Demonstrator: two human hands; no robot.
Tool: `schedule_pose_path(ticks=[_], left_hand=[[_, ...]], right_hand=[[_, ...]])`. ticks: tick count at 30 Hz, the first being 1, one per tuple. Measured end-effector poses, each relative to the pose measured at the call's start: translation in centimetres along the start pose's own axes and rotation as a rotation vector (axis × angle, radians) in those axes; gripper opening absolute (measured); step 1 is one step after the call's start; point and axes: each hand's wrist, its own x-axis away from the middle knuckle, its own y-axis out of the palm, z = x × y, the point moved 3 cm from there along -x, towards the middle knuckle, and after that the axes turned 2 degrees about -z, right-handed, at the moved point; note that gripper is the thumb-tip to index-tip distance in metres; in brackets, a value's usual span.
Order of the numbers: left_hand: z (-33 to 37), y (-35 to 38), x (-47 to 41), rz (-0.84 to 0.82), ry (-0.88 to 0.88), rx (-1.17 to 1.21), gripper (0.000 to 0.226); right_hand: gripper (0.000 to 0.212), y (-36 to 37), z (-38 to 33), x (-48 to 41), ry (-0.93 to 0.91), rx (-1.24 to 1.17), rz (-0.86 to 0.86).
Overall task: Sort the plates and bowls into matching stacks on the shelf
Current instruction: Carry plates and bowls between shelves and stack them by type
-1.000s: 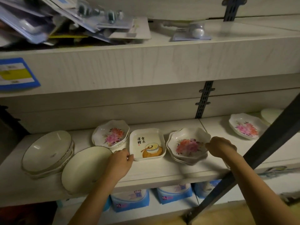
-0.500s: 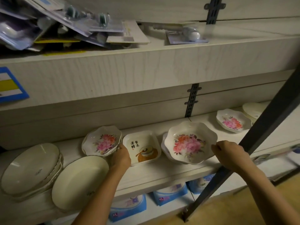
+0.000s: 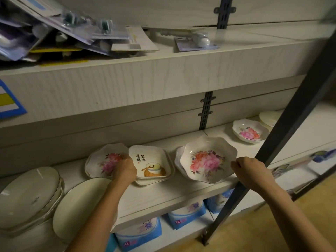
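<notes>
Two bare hands are at work on the middle shelf (image 3: 163,195), each on a different dish. My right hand (image 3: 252,171) pinches the right rim of a scalloped floral bowl (image 3: 207,160), thumb on top and fingers curled under. The bowl is tipped up, its far rim raised and its open face turned toward me; it is near round, with its widest span running left to right along the shelf. It sits over the matching stack (image 3: 179,159), whose rims peek out at its left side.

My left hand (image 3: 125,170) is curled at the left rim of the square dish (image 3: 154,160). The fingertips are hidden behind the knuckles, so it seems to grip that rim, though I can't be sure. The dish tops a pile of its kind, with its print upright to me.

Just left stands a second floral bowl (image 3: 103,160), then a plain plate (image 3: 81,202) and a pile of plain plates (image 3: 29,195). Well to the right lies a third floral bowl (image 3: 250,130).

Pale wood-grain boards make up the shelving. Blister packs (image 3: 72,30) crowd the board above, blue packages (image 3: 140,231) sit below, and a dark post (image 3: 291,113) slants across the right.
</notes>
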Motion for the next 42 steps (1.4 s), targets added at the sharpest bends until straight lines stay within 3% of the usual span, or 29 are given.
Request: schedule_pose_path(ticks=[6, 12, 23, 42], left_hand=[[-1.9, -1.9, 1.4, 0.053, 0.071, 0.103, 0.026], [-1.7, -3.8, 5.1, -0.051, 0.177, 0.328, 0.015], [7.8, -3.5, 13.9, -0.168, 0.477, 0.248, 0.002], [26.2, 6.5, 25.9, -0.189, 0.42, 0.38, 0.006]], right_hand=[[0.035, 0.2, 1.9, 2.8, 0.032, -0.063, 0.025], [0.038, 0.3, 5.9, 6.9, 0.071, -0.17, 0.055], [0.039, -2.0, 16.2, 11.5, 0.146, -0.186, 0.126], [0.041, -9.1, 39.2, 12.1, 0.188, -0.186, 0.112]])
